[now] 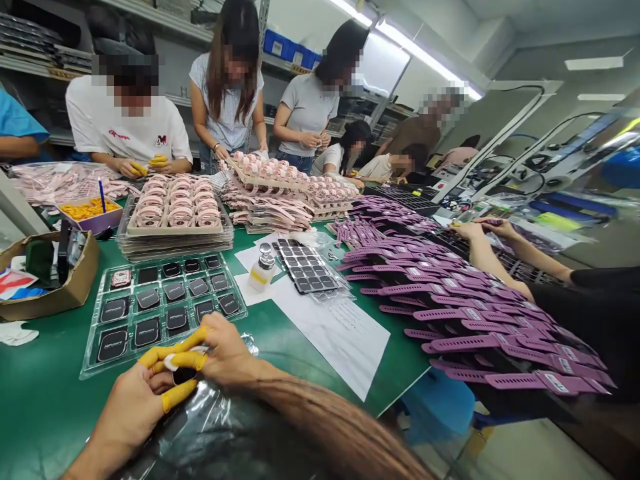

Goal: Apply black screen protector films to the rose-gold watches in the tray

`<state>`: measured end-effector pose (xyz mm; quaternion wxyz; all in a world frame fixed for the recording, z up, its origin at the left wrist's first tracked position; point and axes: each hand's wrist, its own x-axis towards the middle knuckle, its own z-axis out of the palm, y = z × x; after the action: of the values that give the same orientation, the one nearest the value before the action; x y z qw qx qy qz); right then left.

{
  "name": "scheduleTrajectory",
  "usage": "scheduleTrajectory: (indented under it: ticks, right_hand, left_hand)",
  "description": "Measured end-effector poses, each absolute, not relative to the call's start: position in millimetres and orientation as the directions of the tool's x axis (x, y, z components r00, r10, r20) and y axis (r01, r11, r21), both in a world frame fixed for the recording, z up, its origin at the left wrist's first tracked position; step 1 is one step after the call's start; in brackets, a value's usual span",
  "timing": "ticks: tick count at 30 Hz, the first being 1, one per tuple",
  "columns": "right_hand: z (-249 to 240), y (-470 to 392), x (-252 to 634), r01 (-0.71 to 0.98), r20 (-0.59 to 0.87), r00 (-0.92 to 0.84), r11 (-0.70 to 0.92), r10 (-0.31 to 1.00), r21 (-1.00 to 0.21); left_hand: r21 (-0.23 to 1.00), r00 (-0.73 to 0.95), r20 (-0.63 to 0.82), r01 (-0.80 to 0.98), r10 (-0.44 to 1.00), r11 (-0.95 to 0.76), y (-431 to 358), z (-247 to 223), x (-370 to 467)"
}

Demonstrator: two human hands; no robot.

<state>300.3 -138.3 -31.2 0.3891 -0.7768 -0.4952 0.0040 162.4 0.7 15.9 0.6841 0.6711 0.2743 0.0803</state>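
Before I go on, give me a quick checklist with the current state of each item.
1. Yellow finger covers on both hands: ok, some fingers of each wear them.
2. Left hand grip on the dark piece: ok, fingers close about it.
3. Right hand grip: cannot tell; its fingertips are at the piece, but overlap hides the contact.
4. Bottle upright and away from both hands: ok.
5. Area under the hands free of loose film: not ok, crinkled clear plastic shows there.
6. Dark piece's surface clean: cannot tell, fingers cover most of it.
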Motion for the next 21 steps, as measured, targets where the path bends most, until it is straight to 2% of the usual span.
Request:
scheduleTrajectory:
  ticks: [2,5,8,11,15,17,20,21]
  right_hand:
    - [-28,-144,299,0.721,0.415,0.555,-0.168,0.721,-0.672]
    - [-19,-154,295,0.725,0.47,0.464,-0.017,0.751,-0.689]
    - [-11,-160,296,0.668,0.464,0.603,-0.093,0.648,-0.738]
    - [-9,-163,293,0.618,0.447,0.666,-0.106,0.598,-0.779]
    - [-11,-163,291,0.719,0.463,0.58,-0.153,0.671,-0.678]
    - [-11,-165,299,0.729,0.46,0.609,-0.229,0.646,-0.645]
    - [-9,-176,308,0.746,0.514,0.649,-0.339,0.561,-0.573]
    - [-9,-180,307,0.778,0.53,0.612,-0.324,0.588,-0.538]
  left_hand:
    - [0.951,0.836,-0.294,0.304,0.463,0.054,-1,20,160]
    - [0.944,0.868,-0.295,0.328,0.399,-0.017,-6,26,159]
    - [0.951,0.875,-0.307,0.29,0.373,0.103,-7,23,160]
    - [0.943,0.866,-0.326,0.272,0.379,0.19,-6,15,160]
    - [0.947,0.888,-0.308,0.249,0.342,0.204,-7,14,158]
    - [0.939,0.884,-0.318,0.243,0.343,0.244,-7,17,158]
    - [0.898,0.865,-0.338,0.178,0.371,0.403,-4,22,162]
    - [0.874,0.857,-0.34,0.136,0.387,0.466,-2,22,163]
